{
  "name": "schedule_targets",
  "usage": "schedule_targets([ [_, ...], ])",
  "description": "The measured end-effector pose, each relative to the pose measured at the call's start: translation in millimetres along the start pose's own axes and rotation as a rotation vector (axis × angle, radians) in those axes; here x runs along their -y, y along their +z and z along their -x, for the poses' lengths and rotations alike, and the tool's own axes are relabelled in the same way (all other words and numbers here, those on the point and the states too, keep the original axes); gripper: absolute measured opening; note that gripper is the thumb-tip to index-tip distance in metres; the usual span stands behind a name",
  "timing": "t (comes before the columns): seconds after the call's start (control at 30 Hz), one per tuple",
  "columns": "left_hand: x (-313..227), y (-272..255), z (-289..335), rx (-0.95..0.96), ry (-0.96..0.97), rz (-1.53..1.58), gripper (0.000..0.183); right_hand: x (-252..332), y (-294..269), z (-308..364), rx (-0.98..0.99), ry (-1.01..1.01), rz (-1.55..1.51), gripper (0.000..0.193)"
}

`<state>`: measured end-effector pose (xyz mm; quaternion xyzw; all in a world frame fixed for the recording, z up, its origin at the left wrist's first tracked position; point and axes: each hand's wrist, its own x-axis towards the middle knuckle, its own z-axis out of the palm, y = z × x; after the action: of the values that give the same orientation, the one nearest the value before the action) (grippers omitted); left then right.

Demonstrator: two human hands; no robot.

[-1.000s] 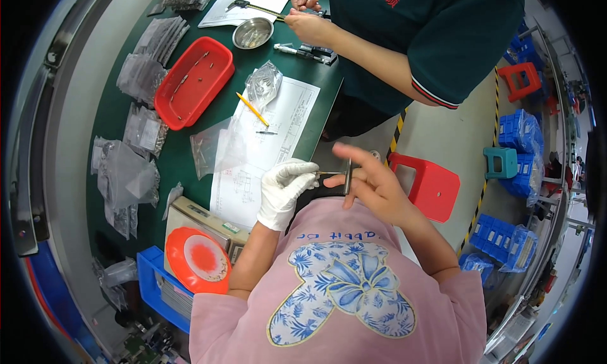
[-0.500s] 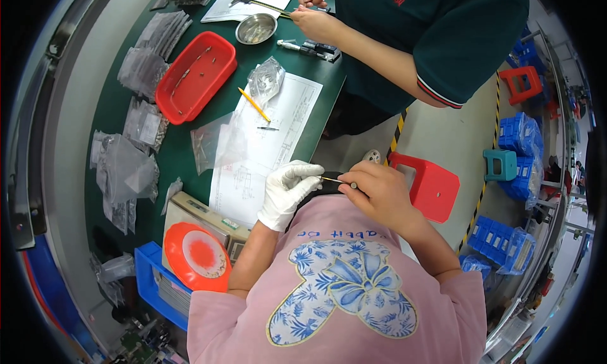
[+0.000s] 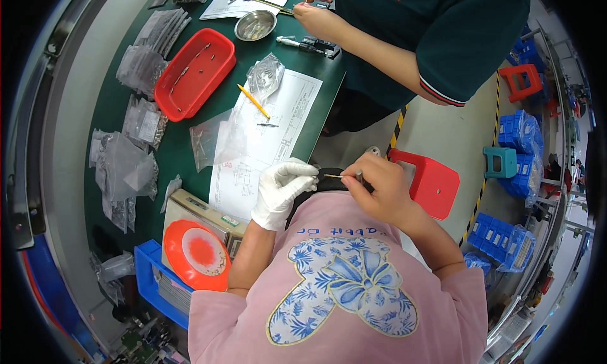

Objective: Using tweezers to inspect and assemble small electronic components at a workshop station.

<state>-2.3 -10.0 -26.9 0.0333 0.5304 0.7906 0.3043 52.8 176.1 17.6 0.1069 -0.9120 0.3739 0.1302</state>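
My left hand, in a white glove, has thumb and fingers pinched together above my lap. Whatever small thing its fingertips hold is too hidden to name. My bare right hand grips a thin metal rod tool with a round, dull-coloured handle end. The rod's tip points left and stops a little short of the gloved fingertips. Beyond the glove, a printed drawing sheet lies on the green table, bearing a yellow pencil, a dark pen-like piece and a clear plastic bag.
Left of me are a scale with an orange dish and a blue bin. A red tray holds small metal parts. A metal bowl stands near a co-worker's hands and a caliper. Red stool at right.
My right hand has drawn slightly to the right, pulling the rod's tip away from the gloved fingers. My left hand has shifted slightly left. The co-worker's hands have moved a little.
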Motion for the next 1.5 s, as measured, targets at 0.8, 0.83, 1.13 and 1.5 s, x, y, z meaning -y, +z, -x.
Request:
schedule_targets([
  [0.8,-6,6,-1,0.018,0.637,-0.800,0.013,-17,25,4,0.214,0.895,-1.101,0.019],
  [0.83,-6,6,0,0.013,0.638,-0.799,0.013,-19,27,6,0.219,0.893,-1.099,0.019],
  [1.13,2,0,10,-0.046,0.494,-0.663,0.016,-11,36,6,0.197,0.856,-1.020,0.014],
  [1.5,3,-2,12,-0.163,0.017,-0.022,0.015,9,21,-5,0.026,0.301,-0.485,0.037],
])
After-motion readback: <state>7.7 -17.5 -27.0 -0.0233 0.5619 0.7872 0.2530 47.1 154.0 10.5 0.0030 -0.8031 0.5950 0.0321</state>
